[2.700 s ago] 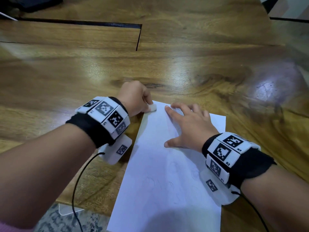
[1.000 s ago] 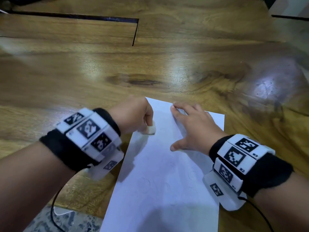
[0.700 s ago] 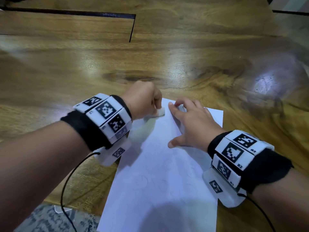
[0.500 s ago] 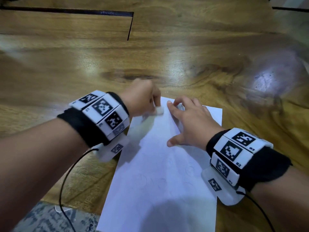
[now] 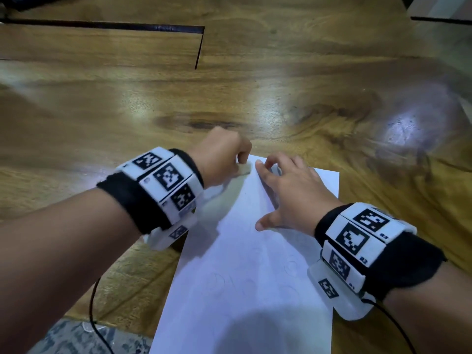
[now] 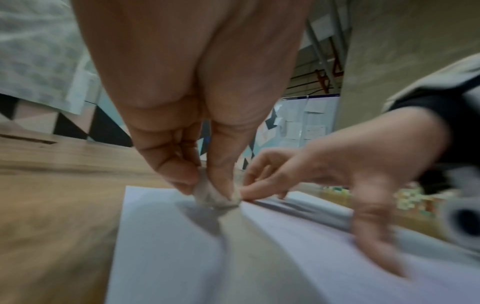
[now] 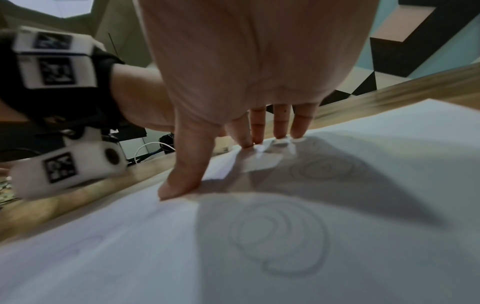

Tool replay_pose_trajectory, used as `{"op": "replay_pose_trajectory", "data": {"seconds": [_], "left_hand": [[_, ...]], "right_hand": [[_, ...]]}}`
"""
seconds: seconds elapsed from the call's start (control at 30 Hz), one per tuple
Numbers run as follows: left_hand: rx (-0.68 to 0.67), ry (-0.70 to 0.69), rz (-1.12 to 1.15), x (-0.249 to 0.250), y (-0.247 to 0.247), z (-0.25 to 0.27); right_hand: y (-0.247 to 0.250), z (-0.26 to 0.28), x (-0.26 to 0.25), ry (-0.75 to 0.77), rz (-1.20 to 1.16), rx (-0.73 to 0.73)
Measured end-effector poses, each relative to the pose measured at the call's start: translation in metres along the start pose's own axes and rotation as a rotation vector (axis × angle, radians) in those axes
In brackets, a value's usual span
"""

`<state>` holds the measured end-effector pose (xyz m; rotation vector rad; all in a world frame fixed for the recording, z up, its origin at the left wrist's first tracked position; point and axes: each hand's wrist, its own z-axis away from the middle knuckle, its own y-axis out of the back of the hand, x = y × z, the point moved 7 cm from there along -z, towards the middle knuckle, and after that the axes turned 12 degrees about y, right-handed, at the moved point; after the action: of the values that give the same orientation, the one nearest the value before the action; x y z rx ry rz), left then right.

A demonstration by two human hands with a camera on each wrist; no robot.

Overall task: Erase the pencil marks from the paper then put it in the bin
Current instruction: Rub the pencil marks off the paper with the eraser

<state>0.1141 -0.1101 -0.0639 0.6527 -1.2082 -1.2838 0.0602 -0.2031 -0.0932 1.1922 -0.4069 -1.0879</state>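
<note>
White eraser in left grip at paper's far edge, right hand flat.

Right wristband: small printed codes "R3", "R2" and "R1" beside black-and-white square marker patterns, seen from the head view; the patterns themselves are not readable as text.
Left wristband: the same kind of square marker patterns; its small printed characters are too blurred to read.
Paper: faint pencil spirals and loops only, no words or numbers.
Wall sheets: too blurred to read.
</note>
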Motion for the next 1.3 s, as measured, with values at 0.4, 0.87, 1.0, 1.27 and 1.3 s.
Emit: {"op": "replay_pose_trajectory", "data": {"seconds": [0.4,0.87,1.0,1.27,1.3], "left_hand": [[-0.022,-0.004,-0.001,-0.013,-0.004,0.002],[-0.133,-0.060,-0.017,-0.016,-0.012,0.027],[-0.323,-0.078,-0.082,-0.032,-0.036,0.060],[-0.019,0.000,0.010,0.003,-0.004,0.004],[-0.059,-0.024,0.004,0.003,-0.009,0.014]], "right_hand": [[0.000,0.002,-0.001,-0.001,-0.002,-0.005],[0.000,0.002,-0.002,-0.001,0.004,-0.011],[0.000,0.002,-0.003,0.004,0.006,-0.014],[0.000,0.002,-0.001,0.002,-0.004,-0.006],[0.000,0.002,-0.001,0.000,-0.006,-0.007]]}}
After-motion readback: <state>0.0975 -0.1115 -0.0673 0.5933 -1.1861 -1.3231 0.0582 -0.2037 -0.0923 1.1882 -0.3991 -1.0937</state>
